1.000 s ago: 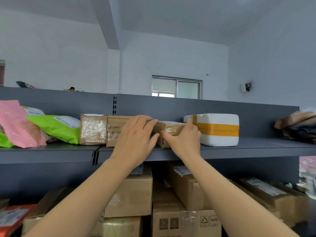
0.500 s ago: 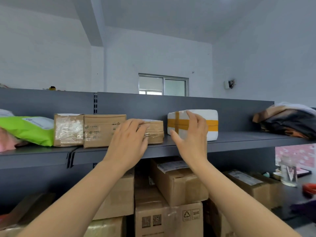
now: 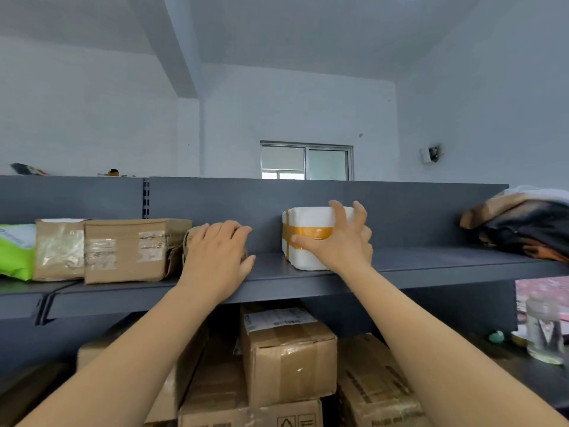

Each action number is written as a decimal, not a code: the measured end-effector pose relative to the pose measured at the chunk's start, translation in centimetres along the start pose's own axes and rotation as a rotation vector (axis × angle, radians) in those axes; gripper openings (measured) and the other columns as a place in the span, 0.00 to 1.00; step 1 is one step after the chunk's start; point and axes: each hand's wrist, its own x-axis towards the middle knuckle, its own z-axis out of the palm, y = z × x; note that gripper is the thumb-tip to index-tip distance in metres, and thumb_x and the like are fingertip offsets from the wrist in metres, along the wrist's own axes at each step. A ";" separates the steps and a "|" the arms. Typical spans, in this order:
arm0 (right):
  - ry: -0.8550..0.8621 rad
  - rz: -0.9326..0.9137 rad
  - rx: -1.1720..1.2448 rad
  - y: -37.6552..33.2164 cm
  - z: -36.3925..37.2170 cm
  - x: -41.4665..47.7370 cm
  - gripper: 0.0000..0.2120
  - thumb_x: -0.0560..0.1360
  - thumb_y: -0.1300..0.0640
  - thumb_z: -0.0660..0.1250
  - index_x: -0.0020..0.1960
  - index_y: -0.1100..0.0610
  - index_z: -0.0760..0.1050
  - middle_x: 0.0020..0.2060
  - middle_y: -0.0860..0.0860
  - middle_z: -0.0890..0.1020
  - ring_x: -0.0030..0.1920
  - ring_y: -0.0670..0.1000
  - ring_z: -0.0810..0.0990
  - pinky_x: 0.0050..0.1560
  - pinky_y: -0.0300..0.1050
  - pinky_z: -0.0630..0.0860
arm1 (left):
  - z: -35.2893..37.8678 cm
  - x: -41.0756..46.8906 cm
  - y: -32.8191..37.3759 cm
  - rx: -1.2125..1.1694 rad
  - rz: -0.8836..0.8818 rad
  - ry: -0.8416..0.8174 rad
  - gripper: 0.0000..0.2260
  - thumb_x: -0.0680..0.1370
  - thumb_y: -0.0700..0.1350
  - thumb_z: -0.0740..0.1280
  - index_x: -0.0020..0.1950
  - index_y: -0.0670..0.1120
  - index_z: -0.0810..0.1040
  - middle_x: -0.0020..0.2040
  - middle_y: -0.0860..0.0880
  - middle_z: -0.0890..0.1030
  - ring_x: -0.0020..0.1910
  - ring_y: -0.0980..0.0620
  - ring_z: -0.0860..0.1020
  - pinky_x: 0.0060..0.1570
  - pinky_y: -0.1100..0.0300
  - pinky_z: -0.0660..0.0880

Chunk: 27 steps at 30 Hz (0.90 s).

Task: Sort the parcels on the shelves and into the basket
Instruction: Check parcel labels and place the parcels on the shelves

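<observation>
Closest in, stacked cartons [image 3: 289, 349] sit under the shelf [image 3: 431, 263], and both forearms reach up over them to its front edge. On the shelf, the left hand [image 3: 215, 257] lies flat on the small brown box [image 3: 191, 240], fingers straight and together, pressing rather than gripping. That box now sits at the shelf's middle, tight against the wide cardboard box [image 3: 126, 251], with a taped box [image 3: 58, 248] and a green mailer [image 3: 15, 254] further along the shelf's left end.

And here's the change: a second ago both hands were on that small box. Now the right hand [image 3: 335, 248] has left it and gone to the white foam box [image 3: 308, 220], a little right of the shelf's middle. Fingers are spread and hooked over its top, with the thumb laid along the orange tape. It looks like a real hold.

My read is that the small box is placed and the foam box is next, either slid left to close the gap or lifted away. No basket is in view, so I can't tell which.

Further off, a dark bundle [image 3: 523, 226] sits at the shelf's right end, and a window [image 3: 306, 161] shows above the shelf's back panel.
</observation>
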 end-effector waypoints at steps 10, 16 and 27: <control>0.240 -0.296 0.237 0.9 0.1 -2.0 0.44 0.59 0.40 0.76 0.67 0.46 0.56 0.70 0.49 0.51 0.68 0.55 0.57 0.61 0.59 0.71 | -1.6 0.8 3.8 -0.273 -0.092 0.098 0.19 0.78 0.50 0.64 0.67 0.43 0.72 0.64 0.44 0.75 0.64 0.45 0.71 0.64 0.53 0.65; 0.356 -0.497 0.341 1.9 -0.3 -4.0 0.41 0.61 0.45 0.78 0.64 0.47 0.56 0.70 0.51 0.52 0.70 0.53 0.56 0.62 0.47 0.72 | -2.7 2.0 8.5 -0.930 -0.259 -0.053 0.20 0.79 0.58 0.56 0.66 0.50 0.71 0.59 0.56 0.77 0.57 0.59 0.75 0.48 0.73 0.70; 0.155 -0.281 0.654 3.1 -2.2 -6.5 0.33 0.75 0.49 0.67 0.74 0.50 0.54 0.61 0.41 0.60 0.58 0.26 0.62 0.47 0.17 0.65 | -2.7 0.4 10.0 -1.071 -0.404 0.069 0.21 0.79 0.50 0.63 0.70 0.48 0.65 0.61 0.55 0.73 0.59 0.56 0.74 0.58 0.59 0.72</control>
